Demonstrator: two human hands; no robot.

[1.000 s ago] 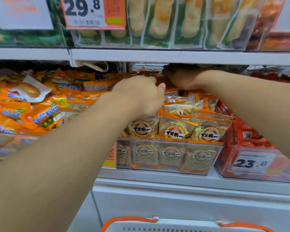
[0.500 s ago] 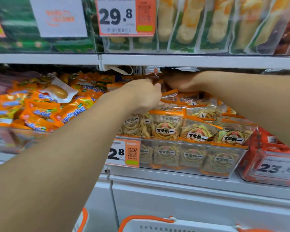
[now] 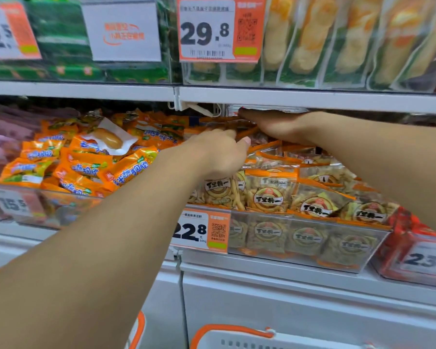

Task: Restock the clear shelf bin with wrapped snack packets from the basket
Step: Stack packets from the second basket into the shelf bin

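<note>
Both arms reach up into the gap under the upper shelf (image 3: pixel 312 99), above the clear shelf bin (image 3: pixel 312 250). The left hand (image 3: pixel 219 152) hovers over the back of the bin with its fingers curled downward and the thumb tip pointing right; whether its grip holds a packet cannot be told, since the fingers are hidden behind the knuckles. The right hand (image 3: pixel 277 124) lies flat and palm-down at the top of the pile, just under the shelf edge, its fingers extended toward the left and resting on orange-edged wrappers; its grip is open.

The wrapped snack packets (image 3: pixel 269 195) fill the bin in overlapping rows, clear film with orange top seams and round labels, heaped above the bin's front wall. A price tag reading 22.8 (image 3: pixel 199 230) hangs on the bin's left front. To the left, a neighbouring bin holds orange sausage packets (image 3: pixel 91 167); to the right stands a bin of red packets (image 3: pixel 413 243). The white basket (image 3: pixel 262 341) with orange handles shows at the bottom edge, below the shelf.
</note>
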